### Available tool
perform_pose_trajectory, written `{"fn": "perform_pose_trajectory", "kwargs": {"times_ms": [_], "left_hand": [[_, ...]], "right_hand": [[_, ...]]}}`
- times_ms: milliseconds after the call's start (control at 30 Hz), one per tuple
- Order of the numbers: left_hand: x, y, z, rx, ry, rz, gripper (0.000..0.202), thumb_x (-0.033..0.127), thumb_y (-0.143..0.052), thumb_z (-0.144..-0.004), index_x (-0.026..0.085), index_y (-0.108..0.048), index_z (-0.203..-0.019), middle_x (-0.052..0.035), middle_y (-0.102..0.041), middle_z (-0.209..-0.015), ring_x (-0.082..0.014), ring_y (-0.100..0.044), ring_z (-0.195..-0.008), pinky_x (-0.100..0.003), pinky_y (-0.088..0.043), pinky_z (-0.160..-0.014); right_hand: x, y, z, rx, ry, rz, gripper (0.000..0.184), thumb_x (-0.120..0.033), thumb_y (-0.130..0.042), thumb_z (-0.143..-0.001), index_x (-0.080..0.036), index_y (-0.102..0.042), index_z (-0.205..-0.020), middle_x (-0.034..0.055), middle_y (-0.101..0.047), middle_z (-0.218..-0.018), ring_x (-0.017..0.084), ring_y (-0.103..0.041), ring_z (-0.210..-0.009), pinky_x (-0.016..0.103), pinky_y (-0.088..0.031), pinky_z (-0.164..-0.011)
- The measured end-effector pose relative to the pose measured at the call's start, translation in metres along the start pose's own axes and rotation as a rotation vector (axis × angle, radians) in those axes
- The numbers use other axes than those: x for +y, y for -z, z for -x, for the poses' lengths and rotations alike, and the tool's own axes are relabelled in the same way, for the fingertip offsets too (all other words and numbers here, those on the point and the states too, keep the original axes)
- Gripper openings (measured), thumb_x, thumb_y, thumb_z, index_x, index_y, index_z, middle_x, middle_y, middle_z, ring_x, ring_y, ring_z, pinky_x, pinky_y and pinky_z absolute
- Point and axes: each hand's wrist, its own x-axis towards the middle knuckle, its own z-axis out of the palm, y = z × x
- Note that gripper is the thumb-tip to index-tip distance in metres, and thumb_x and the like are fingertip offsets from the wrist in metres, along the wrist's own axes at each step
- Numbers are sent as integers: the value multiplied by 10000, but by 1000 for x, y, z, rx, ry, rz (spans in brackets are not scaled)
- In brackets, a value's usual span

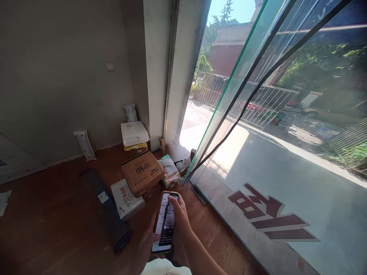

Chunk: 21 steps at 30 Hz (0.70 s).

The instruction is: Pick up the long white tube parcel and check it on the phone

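A smartphone (pixel 165 225) with its screen lit is held upright between both hands, low in the middle of the head view. My left hand (pixel 150 237) is closed round its left edge, the thumb lying by the lower screen. My right hand (pixel 181 217) wraps the right edge, with its thumb on the upper part of the screen. The fingers behind the phone are hidden. Beyond the phone lie a brown cardboard box (pixel 143 172) with dark printing and a white wrapped parcel (pixel 126 196) with red characters, neither touched by my hands.
On the left lies a long dark wrapped roll (pixel 104 214). Against the wall stand a slim white package (pixel 85 146) and a stack with a white parcel (pixel 134 132). Flat packets (pixel 169 170) lie by the doorway. A glass door (pixel 258 183) slants along the right.
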Motion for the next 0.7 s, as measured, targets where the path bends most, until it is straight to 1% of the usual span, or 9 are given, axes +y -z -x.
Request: {"fn": "perform_pose_trajectory", "kwargs": {"times_ms": [67,100,167,200,267,333,433,533,700], "left_hand": [[-2,-15,-20,-45,22,-23,1224,274,-780,-481,97,-177,-1530,-165,-578,-1363,-385,-467,-1314,-449,-407,-1087],[-3,-22,-28,-71,53,-45,1269,281,-772,-489,85,-88,-1540,-186,-578,-1355,-392,-524,-1250,-460,-452,-1038],[-4,-35,-41,-123,112,-109,1289,307,-761,-527,140,9,-1547,-192,-550,-1383,-378,-629,-1078,-457,-550,-877],[-5,-40,-46,-145,139,-144,1268,323,-751,-557,186,27,-1548,-184,-531,-1404,-354,-667,-974,-431,-582,-761],[-5,-49,-56,-182,193,-203,1196,347,-707,-625,254,55,-1543,-175,-518,-1416,-300,-689,-811,-345,-567,-545],[-5,-56,-65,-207,226,-217,1194,362,-684,-632,280,100,-1529,-173,-562,-1363,-257,-679,-704,-289,-524,-436],[-3,-67,-77,-215,244,-216,1199,386,-673,-621,307,124,-1513,-152,-622,-1270,-233,-660,-635,-309,-540,-414],[6,-81,-86,-222,263,-246,1068,379,-616,-691,283,39,-1530,-146,-632,-1238,-244,-666,-691,-331,-568,-456],[23,-98,-103,-224,302,-247,943,360,-555,-749,246,-57,-1541,-139,-591,-1312,-215,-647,-717,-327,-579,-486]], "right_hand": [[-16,10,-17,23,15,29,618,-637,-809,-501,-174,-553,-821,-28,-565,-650,118,-485,-568,246,-397,-544],[-23,14,-24,37,23,42,634,-638,-820,-492,-170,-553,-826,-22,-576,-662,122,-497,-580,250,-406,-557],[-35,25,-37,60,36,35,637,-645,-820,-495,-168,-552,-821,-27,-567,-648,116,-484,-571,246,-396,-552],[-40,31,-41,60,43,10,623,-656,-805,-511,-170,-551,-806,-34,-552,-632,109,-466,-560,243,-386,-546],[-48,43,-49,33,53,-64,574,-665,-755,-571,-176,-546,-787,-42,-530,-623,105,-450,-556,241,-385,-548],[-54,53,-54,16,57,-112,523,-631,-722,-614,-181,-546,-815,-40,-544,-644,111,-474,-579,244,-408,-570],[-60,65,-62,42,46,-112,463,-524,-714,-613,-191,-523,-870,-39,-577,-666,117,-503,-582,242,-422,-567],[-65,71,-73,56,62,-73,399,-438,-672,-626,-196,-501,-893,-38,-594,-685,115,-509,-571,238,-426,-553],[-64,80,-99,64,215,21,540,-307,-745,-515,-205,-470,-968,-43,-621,-714,124,-536,-598,234,-440,-560]]}}
